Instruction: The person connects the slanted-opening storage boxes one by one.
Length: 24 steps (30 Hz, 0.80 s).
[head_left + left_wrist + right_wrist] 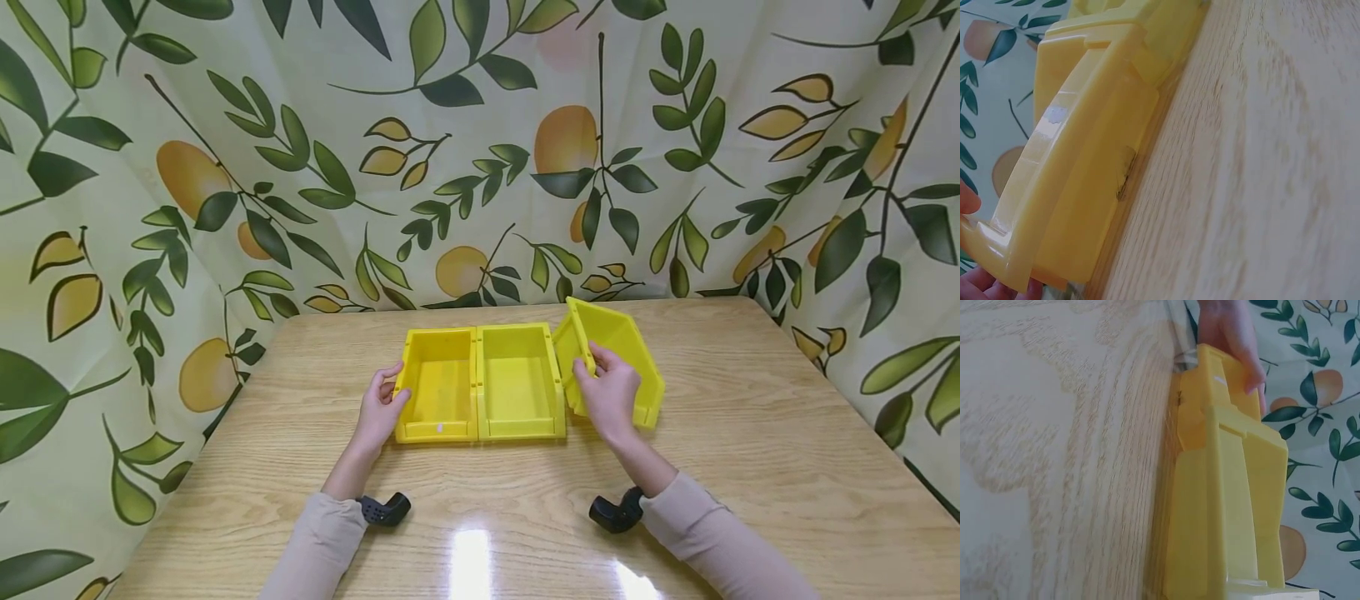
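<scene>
Three yellow plastic storage bins are on the table. The left bin (441,379) and the middle bin (519,379) stand flat, side by side with their walls together. My left hand (380,406) grips the left bin's outer side wall, thumb over the rim and fingers outside; some fingers also show under the corner in the left wrist view. My right hand (611,390) pinches the upper edge of the right bin's (630,350) near side wall. That bin is tilted and turned at an angle, its left edge right at the middle bin's side.
The bins are toward the back of the wooden table (510,500). A leaf-and-fruit patterned cloth (480,167) hangs behind and at both sides. Black devices (386,510) are strapped at both wrists, below the sleeves. Light glares off the table's front.
</scene>
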Each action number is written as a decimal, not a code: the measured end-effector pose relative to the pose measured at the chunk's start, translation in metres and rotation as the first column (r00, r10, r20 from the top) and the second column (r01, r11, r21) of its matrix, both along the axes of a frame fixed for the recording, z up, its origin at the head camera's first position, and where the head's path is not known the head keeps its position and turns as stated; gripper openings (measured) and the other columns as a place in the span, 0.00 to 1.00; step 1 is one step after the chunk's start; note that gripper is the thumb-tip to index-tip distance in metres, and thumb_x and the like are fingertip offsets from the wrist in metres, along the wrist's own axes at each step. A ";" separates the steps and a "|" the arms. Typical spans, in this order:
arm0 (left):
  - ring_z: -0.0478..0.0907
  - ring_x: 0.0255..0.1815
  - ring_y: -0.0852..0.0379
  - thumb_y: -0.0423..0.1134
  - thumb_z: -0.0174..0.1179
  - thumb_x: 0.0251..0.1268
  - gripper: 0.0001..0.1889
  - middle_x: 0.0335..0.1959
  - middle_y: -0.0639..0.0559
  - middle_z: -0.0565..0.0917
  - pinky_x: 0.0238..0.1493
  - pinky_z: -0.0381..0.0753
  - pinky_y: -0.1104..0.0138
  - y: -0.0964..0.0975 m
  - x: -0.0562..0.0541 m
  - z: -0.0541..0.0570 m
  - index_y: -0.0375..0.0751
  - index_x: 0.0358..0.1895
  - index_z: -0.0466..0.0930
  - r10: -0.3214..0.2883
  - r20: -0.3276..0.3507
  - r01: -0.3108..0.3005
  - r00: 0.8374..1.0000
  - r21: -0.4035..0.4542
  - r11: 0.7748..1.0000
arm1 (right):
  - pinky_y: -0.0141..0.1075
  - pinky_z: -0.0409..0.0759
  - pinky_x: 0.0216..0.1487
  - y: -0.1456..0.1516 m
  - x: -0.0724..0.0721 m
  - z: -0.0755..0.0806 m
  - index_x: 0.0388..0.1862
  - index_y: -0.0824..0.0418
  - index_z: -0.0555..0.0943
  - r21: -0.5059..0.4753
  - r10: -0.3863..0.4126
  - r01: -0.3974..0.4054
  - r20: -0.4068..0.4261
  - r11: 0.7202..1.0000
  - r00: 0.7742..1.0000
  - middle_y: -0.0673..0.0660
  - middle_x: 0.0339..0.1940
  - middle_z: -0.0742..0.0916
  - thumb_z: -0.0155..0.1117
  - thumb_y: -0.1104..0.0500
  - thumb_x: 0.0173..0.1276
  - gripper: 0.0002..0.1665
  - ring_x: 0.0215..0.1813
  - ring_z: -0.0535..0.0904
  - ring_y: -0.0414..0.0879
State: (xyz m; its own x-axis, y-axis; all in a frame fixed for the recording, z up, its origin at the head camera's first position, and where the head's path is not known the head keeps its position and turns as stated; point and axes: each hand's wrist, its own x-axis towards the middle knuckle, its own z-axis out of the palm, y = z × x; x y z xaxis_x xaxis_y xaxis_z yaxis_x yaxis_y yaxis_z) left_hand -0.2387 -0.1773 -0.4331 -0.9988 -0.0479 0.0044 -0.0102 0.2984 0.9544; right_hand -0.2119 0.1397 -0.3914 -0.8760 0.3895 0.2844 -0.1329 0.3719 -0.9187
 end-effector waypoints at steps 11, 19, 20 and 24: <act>0.73 0.58 0.52 0.32 0.51 0.70 0.25 0.68 0.33 0.70 0.41 0.72 0.83 0.001 0.003 0.003 0.41 0.69 0.62 -0.002 -0.001 0.002 1.000 0.016 1.000 | 0.37 0.80 0.49 -0.001 0.000 -0.005 0.56 0.76 0.77 -0.006 -0.031 0.031 -0.023 1.000 0.999 0.72 0.53 0.83 0.63 0.67 0.61 0.23 0.55 0.82 0.60; 0.73 0.46 0.67 0.31 0.51 0.69 0.25 0.68 0.34 0.70 0.39 0.73 0.81 0.000 0.003 0.004 0.41 0.69 0.62 -0.006 0.001 0.006 1.000 0.019 1.000 | 0.36 0.81 0.48 -0.002 0.000 -0.002 0.56 0.75 0.78 0.008 -0.012 0.012 -0.040 1.000 0.999 0.71 0.54 0.83 0.64 0.68 0.61 0.23 0.55 0.83 0.59; 0.72 0.44 0.68 0.31 0.51 0.69 0.25 0.67 0.34 0.71 0.40 0.73 0.81 0.000 0.004 0.005 0.41 0.69 0.62 -0.006 0.002 0.006 1.000 0.021 1.000 | 0.37 0.81 0.49 -0.002 0.000 -0.002 0.55 0.75 0.78 0.015 -0.008 0.009 -0.044 1.000 0.999 0.71 0.53 0.84 0.64 0.68 0.61 0.23 0.55 0.83 0.59; 0.72 0.42 0.69 0.31 0.51 0.69 0.26 0.65 0.32 0.72 0.40 0.74 0.78 0.000 0.004 0.005 0.42 0.70 0.61 -0.010 0.003 0.010 1.000 0.022 1.000 | 0.41 0.82 0.49 -0.003 -0.001 -0.002 0.54 0.74 0.79 0.049 0.013 -0.010 -0.051 0.999 0.999 0.71 0.53 0.84 0.66 0.67 0.60 0.22 0.53 0.84 0.59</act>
State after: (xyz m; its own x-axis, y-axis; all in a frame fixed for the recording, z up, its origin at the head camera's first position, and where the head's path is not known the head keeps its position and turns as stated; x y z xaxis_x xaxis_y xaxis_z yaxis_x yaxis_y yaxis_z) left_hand -0.2344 -0.1771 -0.4281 -0.9993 -0.0376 -0.0001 -0.0106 0.2778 0.9606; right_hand -0.2124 0.1364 -0.3936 -0.8643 0.3640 0.3471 -0.1834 0.4146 -0.8913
